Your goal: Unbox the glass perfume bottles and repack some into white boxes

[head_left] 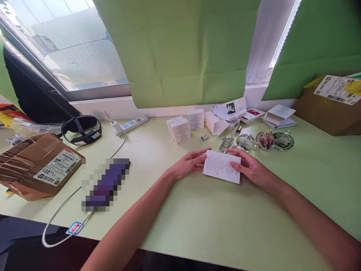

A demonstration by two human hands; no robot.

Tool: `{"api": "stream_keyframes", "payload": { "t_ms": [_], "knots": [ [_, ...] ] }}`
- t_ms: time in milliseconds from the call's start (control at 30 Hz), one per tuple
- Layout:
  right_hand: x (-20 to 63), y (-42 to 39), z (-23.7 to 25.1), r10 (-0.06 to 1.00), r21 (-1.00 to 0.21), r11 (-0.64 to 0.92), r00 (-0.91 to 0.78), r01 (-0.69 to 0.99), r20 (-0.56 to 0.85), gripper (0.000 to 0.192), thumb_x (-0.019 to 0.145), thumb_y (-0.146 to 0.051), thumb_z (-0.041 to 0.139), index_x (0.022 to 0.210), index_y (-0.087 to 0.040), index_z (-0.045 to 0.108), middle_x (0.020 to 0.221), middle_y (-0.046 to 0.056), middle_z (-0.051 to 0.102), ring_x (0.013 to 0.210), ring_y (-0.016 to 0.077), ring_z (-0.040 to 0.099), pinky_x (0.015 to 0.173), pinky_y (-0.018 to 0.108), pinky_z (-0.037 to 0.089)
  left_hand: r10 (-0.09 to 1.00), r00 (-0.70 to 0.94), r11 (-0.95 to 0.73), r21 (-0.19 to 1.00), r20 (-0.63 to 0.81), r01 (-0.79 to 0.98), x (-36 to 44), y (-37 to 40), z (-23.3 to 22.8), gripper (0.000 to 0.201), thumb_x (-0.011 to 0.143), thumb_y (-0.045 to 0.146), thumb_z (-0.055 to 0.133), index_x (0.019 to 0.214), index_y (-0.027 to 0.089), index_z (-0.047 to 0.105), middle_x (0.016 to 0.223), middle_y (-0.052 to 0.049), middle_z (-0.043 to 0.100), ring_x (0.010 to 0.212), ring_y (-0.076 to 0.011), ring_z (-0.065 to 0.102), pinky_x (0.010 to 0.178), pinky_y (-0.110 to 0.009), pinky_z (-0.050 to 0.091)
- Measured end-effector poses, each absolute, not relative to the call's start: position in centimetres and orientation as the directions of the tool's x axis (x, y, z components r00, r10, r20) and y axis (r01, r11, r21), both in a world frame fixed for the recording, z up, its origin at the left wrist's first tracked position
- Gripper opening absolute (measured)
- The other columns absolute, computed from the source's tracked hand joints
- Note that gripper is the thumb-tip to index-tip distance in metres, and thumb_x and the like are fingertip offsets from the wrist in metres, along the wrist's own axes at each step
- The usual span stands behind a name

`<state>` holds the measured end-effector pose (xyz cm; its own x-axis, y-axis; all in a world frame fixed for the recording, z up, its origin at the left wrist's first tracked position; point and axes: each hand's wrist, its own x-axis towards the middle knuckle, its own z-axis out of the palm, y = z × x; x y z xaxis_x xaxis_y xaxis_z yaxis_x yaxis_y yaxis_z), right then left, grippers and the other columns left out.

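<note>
Both of my hands hold a small white box (220,166) with fine print on its top face, low over the pale green table (214,222). My left hand (189,162) grips its left end. My right hand (252,169) wraps its right end, thumb resting on top. Just beyond the box lie several clear glass bottles (246,142), one with a red inside (265,140) and one greenish (283,140). A small silver cap (204,137) lies nearby.
More small white boxes (180,130) and opened cartons with leaflets (229,111) line the back edge. A cardboard parcel (36,165) sits left, another (329,105) right. A power strip (132,125), a black strap device (81,130) and a white cable (60,210) lie left.
</note>
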<state>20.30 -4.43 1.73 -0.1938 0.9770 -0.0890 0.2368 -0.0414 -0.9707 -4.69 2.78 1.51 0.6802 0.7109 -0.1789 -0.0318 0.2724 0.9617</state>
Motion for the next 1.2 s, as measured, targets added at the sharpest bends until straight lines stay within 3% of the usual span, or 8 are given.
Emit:
{"api": "stream_keyframes", "payload": {
  "t_ms": [133,267,433,600,767,933,1100,1200],
  "knots": [
    [20.6,-4.6,1.6,0.969,-0.837,0.196,-0.234,0.512,0.084,0.084,0.07,-0.054,0.074,0.142,-0.038,0.034,0.148,0.005,0.032,0.134,0.0329,0.038,0.1,0.044,0.049,0.742,0.648,0.227,0.974,-0.171,-0.002,-4.3,2.5,1.4,0.052,0.087,0.044,0.063,0.133,0.021,0.056,0.122,-0.012,0.065,0.105,-0.0234,0.064,0.091,-0.041,0.052],
    [20.2,-4.8,0.8,0.941,-0.713,0.3,-0.318,0.634,0.113,0.096,0.07,-0.053,0.074,0.149,-0.036,0.023,0.148,0.007,0.034,0.138,0.0337,0.032,0.112,0.052,0.033,0.752,0.633,0.202,0.978,-0.183,0.043,-4.1,2.1,1.7,0.05,0.087,0.047,0.059,0.13,0.022,0.057,0.117,-0.011,0.067,0.099,-0.0225,0.066,0.083,-0.037,0.055],
    [20.7,-4.4,0.8,0.947,-0.754,0.272,-0.306,0.598,0.099,0.091,0.071,-0.049,0.075,0.147,-0.035,0.027,0.145,0.006,0.038,0.132,0.0314,0.041,0.109,0.046,0.038,0.792,0.589,0.186,0.982,-0.159,0.016,-4.2,1.9,2.2,0.043,0.089,0.042,0.052,0.13,0.029,0.052,0.111,-0.005,0.067,0.094,-0.0189,0.065,0.078,-0.034,0.055],
    [21.3,-4.2,1.3,0.951,-0.789,0.252,-0.294,0.561,0.095,0.085,0.068,-0.05,0.076,0.141,-0.032,0.035,0.14,0.006,0.042,0.125,0.0299,0.047,0.103,0.042,0.044,0.819,0.566,0.092,0.995,-0.096,0.036,-3.8,1.6,2.6,0.033,0.085,0.046,0.058,0.109,0.025,0.049,0.11,-0.004,0.062,0.094,-0.0172,0.063,0.075,-0.029,0.052],
    [21.3,-4.1,1.2,0.95,-0.804,0.25,-0.296,0.539,0.097,0.084,0.069,-0.048,0.077,0.14,-0.032,0.034,0.138,0.006,0.043,0.123,0.029,0.048,0.103,0.042,0.043,0.84,0.542,-0.025,0.996,-0.027,0.088,-3.8,1.8,1.9,0.025,0.088,0.033,0.053,0.109,0.026,0.042,0.107,-0.001,0.057,0.084,-0.0119,0.059,0.068,-0.023,0.048],
    [21.4,-4.1,1.1,0.953,-0.799,0.253,-0.285,0.545,0.107,0.083,0.069,-0.047,0.076,0.139,-0.033,0.035,0.137,0.006,0.043,0.122,0.0291,0.049,0.101,0.042,0.045,0.857,0.514,-0.208,0.931,0.026,0.3,-3.8,1.9,1.5,0.02,0.091,0.037,0.047,0.101,0.022,0.054,0.097,-0.002,0.058,0.087,-0.0145,0.056,0.066,-0.023,0.045],
    [21.1,-4.4,1.3,0.936,-0.771,0.306,-0.322,0.558,0.139,0.079,0.069,-0.043,0.075,0.137,-0.034,0.037,0.136,0.005,0.043,0.123,0.0299,0.047,0.103,0.043,0.043,0.87,0.464,-0.362,0.854,0.165,0.375,-3.3,1.5,1.6,0.029,0.086,0.048,0.058,0.087,0.019,0.059,0.108,-0.006,0.055,0.093,-0.0161,0.056,0.07,-0.025,0.049],
    [20.9,-4.4,1.3,0.936,-0.769,0.307,-0.326,0.56,0.137,0.079,0.069,-0.042,0.075,0.137,-0.034,0.036,0.137,0.005,0.042,0.123,0.0296,0.047,0.102,0.043,0.043,0.866,0.448,-0.424,0.801,0.222,0.423,-3.3,1.5,1.5,0.028,0.091,0.046,0.052,0.087,0.02,0.061,0.108,-0.006,0.056,0.089,-0.0147,0.057,0.071,-0.026,0.049]
  ]
}}
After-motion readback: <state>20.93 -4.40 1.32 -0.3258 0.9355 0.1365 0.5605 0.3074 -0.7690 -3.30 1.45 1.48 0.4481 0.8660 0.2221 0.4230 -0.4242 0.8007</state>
